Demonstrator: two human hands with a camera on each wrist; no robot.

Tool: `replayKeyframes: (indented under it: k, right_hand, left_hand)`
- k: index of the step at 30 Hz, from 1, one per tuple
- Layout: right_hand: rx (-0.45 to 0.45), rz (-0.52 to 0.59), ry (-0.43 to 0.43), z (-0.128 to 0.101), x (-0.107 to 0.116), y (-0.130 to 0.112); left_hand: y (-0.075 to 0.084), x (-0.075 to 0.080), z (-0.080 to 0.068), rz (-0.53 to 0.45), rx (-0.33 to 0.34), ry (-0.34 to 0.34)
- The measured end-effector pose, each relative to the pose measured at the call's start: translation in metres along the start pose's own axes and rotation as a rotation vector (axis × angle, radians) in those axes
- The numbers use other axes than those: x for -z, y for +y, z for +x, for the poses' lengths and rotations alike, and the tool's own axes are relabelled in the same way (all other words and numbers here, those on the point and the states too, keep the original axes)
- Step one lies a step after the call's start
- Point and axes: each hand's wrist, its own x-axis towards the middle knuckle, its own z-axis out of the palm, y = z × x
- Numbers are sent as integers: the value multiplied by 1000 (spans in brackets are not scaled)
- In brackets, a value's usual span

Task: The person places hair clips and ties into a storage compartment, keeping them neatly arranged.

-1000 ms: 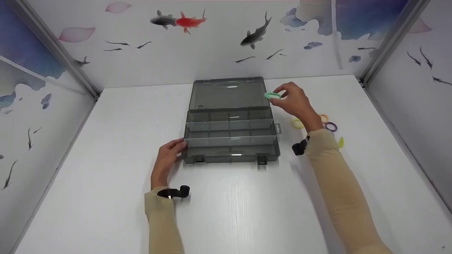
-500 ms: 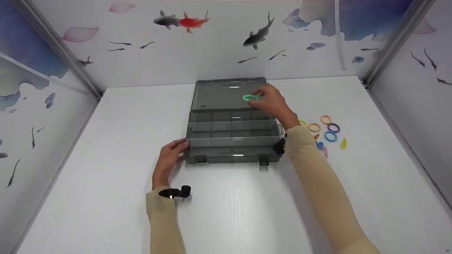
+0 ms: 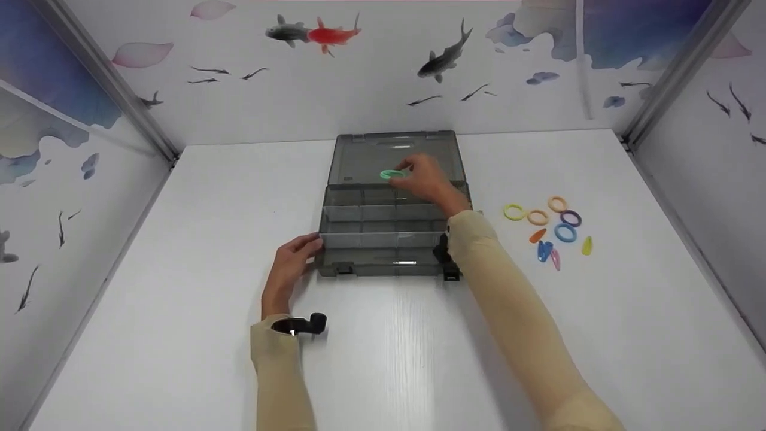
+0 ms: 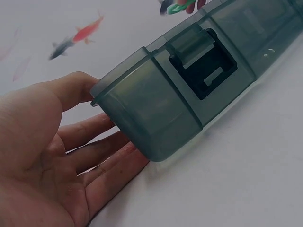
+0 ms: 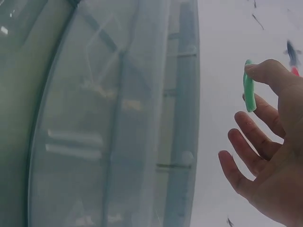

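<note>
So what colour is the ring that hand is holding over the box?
Green ring, pinched by the right hand; clearest in the head view.

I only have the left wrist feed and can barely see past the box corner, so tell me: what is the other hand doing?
Observer: The right hand pinches a green ring above the far row of the open organizer box.
Operator: Is anything in the compartments?
Observer: From the head view they look empty, though the right arm hides some.
Operator: Are more rings around?
Observer: Yes, loose rings and small clips lie on the table, right of the box.
Operator: And my side?
Observer: The left hand rests its fingers against the box's near left corner.
</note>
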Motion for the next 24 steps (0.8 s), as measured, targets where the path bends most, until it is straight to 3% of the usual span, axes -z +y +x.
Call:
replayKeyframes:
  k: [12, 24]
  right_hand:
    - [-9, 40, -101, 13, -46, -24]
    - [-10, -107, -75, 21, -76, -48]
  left_hand:
    - [0, 1, -2, -3, -18, -6]
    - [0, 1, 0, -14, -2, -4]
